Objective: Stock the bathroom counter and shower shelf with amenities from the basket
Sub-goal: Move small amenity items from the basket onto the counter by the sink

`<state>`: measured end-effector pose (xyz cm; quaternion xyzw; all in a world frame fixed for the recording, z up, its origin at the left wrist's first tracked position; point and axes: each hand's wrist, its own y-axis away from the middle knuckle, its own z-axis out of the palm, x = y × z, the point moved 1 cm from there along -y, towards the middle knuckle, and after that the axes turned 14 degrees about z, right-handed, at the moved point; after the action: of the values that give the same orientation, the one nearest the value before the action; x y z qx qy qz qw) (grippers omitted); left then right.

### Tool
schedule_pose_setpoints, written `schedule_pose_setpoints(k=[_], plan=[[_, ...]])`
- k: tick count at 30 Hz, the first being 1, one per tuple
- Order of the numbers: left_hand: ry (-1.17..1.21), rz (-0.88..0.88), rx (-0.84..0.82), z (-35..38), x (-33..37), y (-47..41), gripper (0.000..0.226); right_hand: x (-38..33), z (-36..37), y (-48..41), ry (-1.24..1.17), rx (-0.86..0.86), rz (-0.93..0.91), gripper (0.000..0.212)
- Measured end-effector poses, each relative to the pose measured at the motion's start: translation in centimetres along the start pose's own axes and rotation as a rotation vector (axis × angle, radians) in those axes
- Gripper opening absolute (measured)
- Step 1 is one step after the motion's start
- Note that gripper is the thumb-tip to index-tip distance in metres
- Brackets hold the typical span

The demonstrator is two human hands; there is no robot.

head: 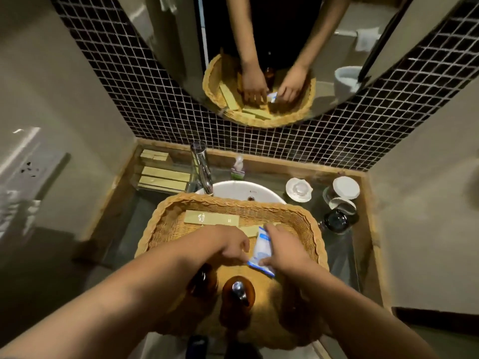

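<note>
Two amber pump bottles point(237, 296) stand nearest you in the wicker basket point(166, 216), which sits over the sink point(241, 190). Just beyond them, your right hand point(282, 251) pinches the near end of a white-and-blue sachet point(260, 251), its grip narrow on the packet. The sachet's long axis runs from near right to far left, leaning away from you. Your left hand point(230, 244) hovers just beside it on the left, fingers curled; whether it touches the packet is unclear. Farther in the basket lies a pale long box point(211, 218). On the far-left surface point(344, 177), similar boxes point(163, 178) are already stacked, so the lift probably goes to your right hand.
</note>
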<state>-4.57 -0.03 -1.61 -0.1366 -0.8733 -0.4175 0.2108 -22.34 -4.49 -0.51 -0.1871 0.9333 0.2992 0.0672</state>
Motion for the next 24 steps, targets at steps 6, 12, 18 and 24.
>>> schedule_pose_setpoints(k=[6,12,18,24], plan=[[0.164,-0.094,0.496,-2.6,-1.7,4.5,0.054,-6.0,-5.4,-3.3,-0.004,0.016,-0.273,0.095],[0.364,-0.228,0.902,-5.0,-5.0,10.7,0.044,-12.9,-9.3,-5.0,-0.037,0.048,-0.483,0.088],[0.351,-0.376,1.113,-7.5,-8.5,16.8,0.041,-20.4,-12.3,-5.5,-0.069,0.124,-0.579,0.087],[0.394,-0.372,1.215,-9.1,-11.7,19.7,0.042,-25.1,-12.4,-6.3,-0.158,0.175,-0.563,0.071]])
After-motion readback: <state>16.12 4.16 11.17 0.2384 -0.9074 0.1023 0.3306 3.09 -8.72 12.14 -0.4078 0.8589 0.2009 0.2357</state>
